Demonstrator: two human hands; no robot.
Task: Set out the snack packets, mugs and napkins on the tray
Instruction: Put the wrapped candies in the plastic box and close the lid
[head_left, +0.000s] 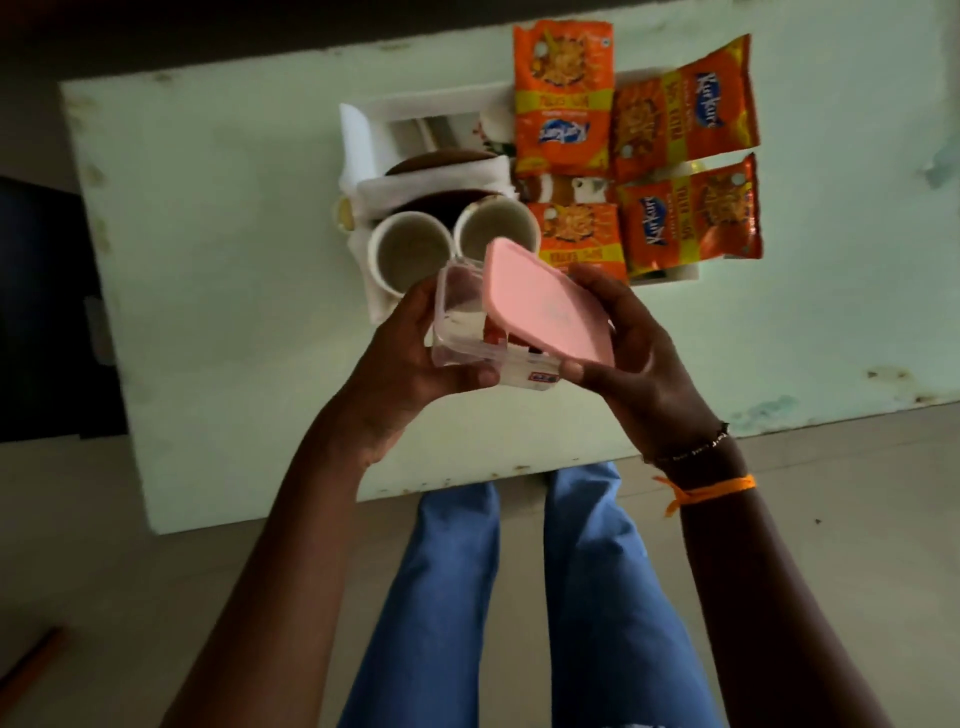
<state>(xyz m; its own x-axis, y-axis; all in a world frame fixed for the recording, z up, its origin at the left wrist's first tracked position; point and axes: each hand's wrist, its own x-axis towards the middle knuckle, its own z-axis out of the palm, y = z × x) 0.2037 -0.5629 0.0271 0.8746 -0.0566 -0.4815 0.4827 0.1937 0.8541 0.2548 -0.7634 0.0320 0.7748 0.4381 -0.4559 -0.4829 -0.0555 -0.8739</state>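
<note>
A white tray (363, 135) lies on the pale green table and holds several orange snack packets (685, 119), two white mugs (410, 249) side by side, and folded white napkins (441, 179) behind the mugs. In front of the tray I hold a clear plastic box (462, 332) with small sachets inside. My left hand (415, 343) grips the box from the left and below. My right hand (634, 348) holds its pink lid (545, 306), tilted up off the right side of the box.
The table (234, 260) has worn edges; its near edge sits just above my knees in blue jeans (519, 597). A dark object (47, 312) stands to the left of the table. A brown plate (441, 156) lies on the tray under the napkins.
</note>
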